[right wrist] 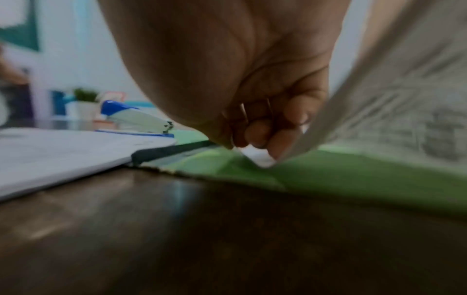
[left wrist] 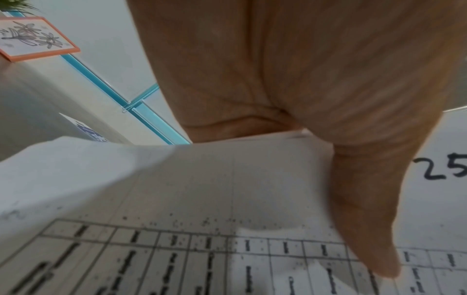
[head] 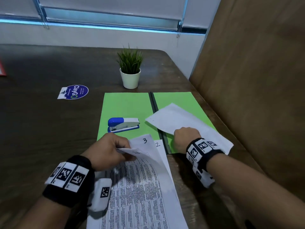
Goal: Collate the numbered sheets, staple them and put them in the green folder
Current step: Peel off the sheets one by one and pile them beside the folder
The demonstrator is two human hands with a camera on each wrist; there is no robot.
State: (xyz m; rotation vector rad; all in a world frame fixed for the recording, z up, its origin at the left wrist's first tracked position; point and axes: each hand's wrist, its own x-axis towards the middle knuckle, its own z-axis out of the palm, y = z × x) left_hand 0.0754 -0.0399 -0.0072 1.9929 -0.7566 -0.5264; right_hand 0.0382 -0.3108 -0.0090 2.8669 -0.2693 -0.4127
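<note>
An open green folder (head: 127,108) with a dark spine lies on the brown table. A blue and white stapler (head: 123,125) sits on its left flap. In front of it lies a pile of printed sheets (head: 142,192); sheets marked 3 (head: 145,140) and 2 (head: 158,144) show at the top. My left hand (head: 109,151) pinches the lifted top corner of a sheet (left wrist: 177,179) in the pile. My right hand (head: 185,138) grips one loose sheet (head: 181,119), blank side up, held over the folder's right flap (right wrist: 353,175). The right wrist view shows fingers (right wrist: 275,129) curled on that sheet (right wrist: 394,103).
A small potted plant (head: 130,70) stands behind the folder. A round blue sticker (head: 76,92) lies to the left. A padded brown bench back (head: 255,80) rises along the table's right edge. A red-framed card (head: 2,68) sits at the far left edge.
</note>
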